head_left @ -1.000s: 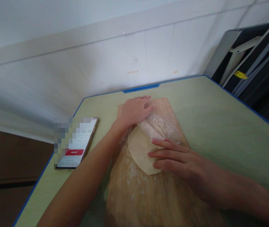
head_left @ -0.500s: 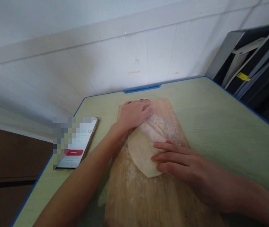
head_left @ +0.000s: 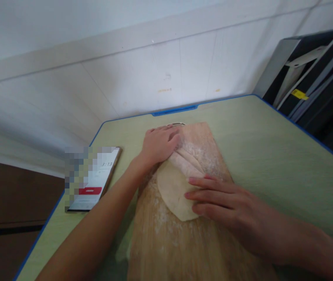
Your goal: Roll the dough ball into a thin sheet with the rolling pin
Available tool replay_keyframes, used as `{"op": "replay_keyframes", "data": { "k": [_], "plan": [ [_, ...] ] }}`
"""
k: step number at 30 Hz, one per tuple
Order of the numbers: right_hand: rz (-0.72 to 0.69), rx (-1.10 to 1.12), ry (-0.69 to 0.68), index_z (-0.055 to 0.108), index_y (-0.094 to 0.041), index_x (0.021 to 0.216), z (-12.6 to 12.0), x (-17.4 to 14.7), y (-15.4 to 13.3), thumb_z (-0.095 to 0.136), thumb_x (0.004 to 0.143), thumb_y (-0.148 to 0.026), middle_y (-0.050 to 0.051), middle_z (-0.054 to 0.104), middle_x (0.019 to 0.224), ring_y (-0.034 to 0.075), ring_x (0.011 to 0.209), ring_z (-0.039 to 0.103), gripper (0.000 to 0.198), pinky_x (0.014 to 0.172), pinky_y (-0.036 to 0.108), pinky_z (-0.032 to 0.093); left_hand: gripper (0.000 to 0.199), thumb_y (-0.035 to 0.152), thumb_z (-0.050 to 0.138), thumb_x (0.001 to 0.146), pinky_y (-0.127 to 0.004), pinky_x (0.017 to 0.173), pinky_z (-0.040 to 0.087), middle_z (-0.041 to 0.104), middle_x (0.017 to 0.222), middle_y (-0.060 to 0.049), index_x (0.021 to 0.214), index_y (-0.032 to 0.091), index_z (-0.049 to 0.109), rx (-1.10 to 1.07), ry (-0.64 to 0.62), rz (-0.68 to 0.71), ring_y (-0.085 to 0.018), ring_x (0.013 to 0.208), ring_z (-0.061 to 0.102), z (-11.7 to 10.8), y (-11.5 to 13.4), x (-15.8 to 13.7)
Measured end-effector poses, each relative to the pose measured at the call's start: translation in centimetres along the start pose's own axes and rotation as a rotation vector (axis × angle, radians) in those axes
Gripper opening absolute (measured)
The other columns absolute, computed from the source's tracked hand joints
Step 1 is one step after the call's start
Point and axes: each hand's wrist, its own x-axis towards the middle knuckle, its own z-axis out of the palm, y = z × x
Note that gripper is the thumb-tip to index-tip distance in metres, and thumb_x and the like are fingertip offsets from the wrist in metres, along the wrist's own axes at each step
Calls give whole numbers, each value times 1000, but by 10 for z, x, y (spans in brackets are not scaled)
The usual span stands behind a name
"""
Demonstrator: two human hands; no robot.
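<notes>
A flat, pale sheet of dough [head_left: 174,189] lies on a floured wooden board [head_left: 157,253], its far right edge folded over into a narrow strip. My left hand [head_left: 160,142] rests at the dough's far end, palm down, its fingers stretched toward the board's top edge. Across the dough's right side lie the extended, slightly parted fingers of my right hand [head_left: 228,205], touching the surface near the fold. The right thumb is hidden. White flour is scattered on the board around the sheet.
The board stands on a light green table [head_left: 272,156] with blue edging. Left of my forearm lies a phone [head_left: 96,183], partly blurred out. A white wall [head_left: 143,78] rises behind the table. Dark folded items with a metal frame [head_left: 298,74] stand at the right.
My left hand has shifted slightly left on the board, uncovering more of its far edge and a metal ring there. My right hand and the dough look nearly the same.
</notes>
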Motion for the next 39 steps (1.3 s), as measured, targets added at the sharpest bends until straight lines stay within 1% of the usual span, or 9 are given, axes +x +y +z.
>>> {"op": "replay_keyframes", "data": {
  "k": [6, 9, 13, 20, 24, 27, 29, 32, 39],
  "plan": [
    [59, 39, -30, 66, -14, 110, 2, -2, 0, 38, 86, 0, 10, 61, 132, 18, 134, 43, 39, 112, 38, 32, 47, 39, 46, 91, -36, 100, 44, 60, 135, -4, 135, 25, 53, 0, -50, -67, -26, 121, 57, -1, 13, 25],
    [42, 9, -19, 66, -12, 112, 1, -1, 0, 36, 85, 2, 11, 62, 130, 19, 130, 47, 42, 111, 39, 34, 41, 36, 42, 93, -36, 103, 41, 60, 135, -2, 130, 26, 57, -2, -35, -52, -24, 121, 58, -2, 15, 18],
    [19, -41, -9, 66, -13, 112, -1, 0, 0, 33, 85, 2, 7, 66, 124, 17, 127, 50, 46, 108, 34, 38, 41, 29, 31, 96, -34, 108, 35, 57, 138, 2, 123, 27, 62, 3, 2, -36, -19, 125, 54, -1, 6, 2],
    [44, -19, -8, 67, -14, 108, -3, 2, -1, 33, 84, 3, 7, 65, 126, 18, 129, 48, 44, 109, 39, 37, 44, 37, 44, 90, -38, 98, 45, 64, 130, -5, 129, 23, 58, -7, -35, -89, -27, 118, 59, 2, 15, 30],
    [28, -26, 20, 67, -12, 106, 0, -1, 0, 33, 82, 5, 8, 69, 119, 19, 129, 49, 44, 109, 38, 38, 40, 34, 36, 93, -38, 105, 38, 63, 131, -1, 123, 28, 61, -8, -5, -72, -22, 121, 57, 1, 13, 17],
    [25, -22, 28, 66, -11, 105, 1, -2, 2, 34, 81, 7, 8, 71, 116, 17, 130, 46, 44, 109, 35, 36, 41, 29, 31, 94, -42, 109, 32, 62, 133, 0, 118, 28, 64, 3, 24, -73, -21, 123, 55, 2, 9, 9],
    [15, -9, 24, 67, -11, 103, 1, 0, 3, 36, 81, 6, 9, 70, 118, 18, 131, 46, 41, 110, 36, 36, 39, 30, 34, 93, -46, 109, 32, 64, 129, -4, 118, 26, 64, 7, 25, -92, -23, 120, 57, 3, 11, 15],
    [17, 3, 13, 67, -11, 103, -2, 2, 2, 37, 84, 1, 11, 67, 123, 21, 128, 49, 38, 109, 41, 37, 36, 31, 42, 90, -42, 105, 37, 68, 123, -7, 116, 21, 66, 3, 14, -99, -25, 116, 60, 7, 19, 29],
    [5, -18, 38, 68, -9, 104, -2, 2, 1, 37, 85, 2, 10, 69, 118, 21, 125, 53, 38, 108, 35, 37, 39, 28, 36, 94, -42, 107, 35, 67, 126, -3, 120, 28, 63, -13, 40, -116, -22, 117, 60, 7, 12, 22]
  ]
}}
